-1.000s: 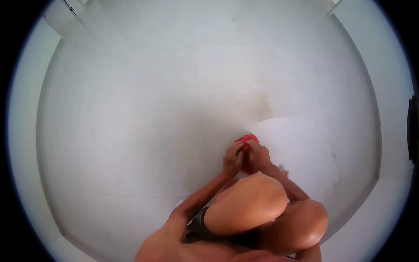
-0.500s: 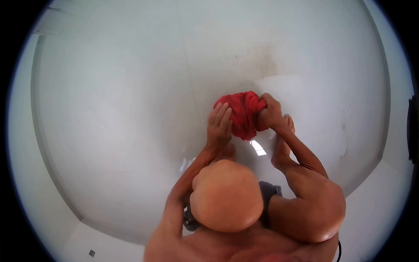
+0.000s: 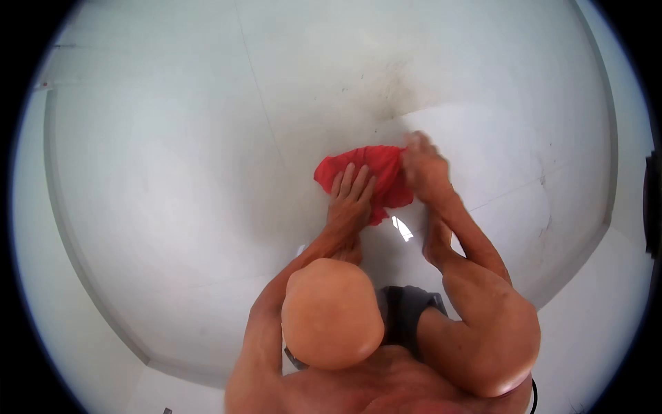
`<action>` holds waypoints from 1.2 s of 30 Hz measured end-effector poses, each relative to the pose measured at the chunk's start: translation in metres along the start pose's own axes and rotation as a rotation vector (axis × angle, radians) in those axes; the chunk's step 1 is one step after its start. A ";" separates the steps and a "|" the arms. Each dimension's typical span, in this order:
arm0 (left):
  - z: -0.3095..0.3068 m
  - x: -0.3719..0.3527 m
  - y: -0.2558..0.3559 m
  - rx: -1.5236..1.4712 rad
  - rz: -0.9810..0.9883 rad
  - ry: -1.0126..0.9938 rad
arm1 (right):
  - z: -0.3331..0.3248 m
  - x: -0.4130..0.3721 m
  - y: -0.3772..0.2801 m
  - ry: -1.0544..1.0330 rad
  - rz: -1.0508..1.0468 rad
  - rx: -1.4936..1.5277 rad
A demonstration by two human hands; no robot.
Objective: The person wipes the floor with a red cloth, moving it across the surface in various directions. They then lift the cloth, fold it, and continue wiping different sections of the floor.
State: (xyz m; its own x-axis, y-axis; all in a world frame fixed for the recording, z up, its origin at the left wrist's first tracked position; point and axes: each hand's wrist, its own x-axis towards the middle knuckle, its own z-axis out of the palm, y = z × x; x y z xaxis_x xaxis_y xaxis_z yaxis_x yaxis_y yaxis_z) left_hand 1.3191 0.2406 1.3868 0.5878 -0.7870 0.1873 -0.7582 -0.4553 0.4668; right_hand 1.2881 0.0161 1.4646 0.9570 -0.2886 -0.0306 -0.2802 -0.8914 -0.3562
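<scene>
My left hand [image 3: 352, 198] lies flat and released on the red cloth [image 3: 376, 165], which sits under that grip on the floor [image 3: 172, 172]. My right hand [image 3: 424, 169], blurred, looks clenched on the cloth's edge. I judge this a scrubbing step; next calls for steady downward pressure.

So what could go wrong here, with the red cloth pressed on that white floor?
The white floor shows a bright glint next to the red cloth, so it may be wet; squatting there, the person could slip. The left hand lies flat on the cloth while the right hand seems to grip its edge; a hard pull might strain the fabric. The dark stain just beyond could soil the cloth.
</scene>
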 end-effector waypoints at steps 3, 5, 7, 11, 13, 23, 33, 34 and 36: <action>-0.014 -0.010 -0.009 -0.004 -0.043 -0.072 | 0.042 -0.015 -0.012 -0.131 -0.263 -0.041; -0.027 -0.021 -0.021 0.072 -0.086 -0.068 | 0.059 -0.026 -0.026 -0.115 -0.446 -0.061; -0.041 -0.035 -0.035 0.173 -0.125 -0.051 | 0.055 -0.019 -0.042 -0.059 -0.626 -0.083; -0.052 -0.043 -0.046 0.192 -0.371 0.116 | 0.085 0.009 -0.067 -0.002 -0.828 -0.056; -0.045 -0.036 -0.047 0.112 -0.524 0.249 | 0.097 0.020 -0.074 -0.007 -0.827 0.023; -0.024 -0.043 -0.075 0.192 -0.374 0.240 | 0.132 -0.003 -0.092 0.152 -0.743 0.027; -0.016 -0.105 -0.087 0.095 -0.138 0.144 | 0.165 -0.100 -0.126 0.111 -0.532 -0.210; -0.020 -0.115 -0.094 0.126 -0.100 0.102 | 0.170 -0.108 -0.136 0.114 -0.505 -0.208; -0.010 -0.111 -0.147 0.110 -0.088 0.073 | 0.211 -0.082 -0.152 0.116 -0.461 -0.207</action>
State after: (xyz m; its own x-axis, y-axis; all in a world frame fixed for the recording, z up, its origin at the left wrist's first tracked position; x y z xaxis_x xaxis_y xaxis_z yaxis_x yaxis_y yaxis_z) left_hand 1.3684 0.3993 1.3062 0.6692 -0.7117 0.2139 -0.7269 -0.5669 0.3877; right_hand 1.2680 0.2490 1.3244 0.9731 0.1235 0.1942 0.1478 -0.9822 -0.1161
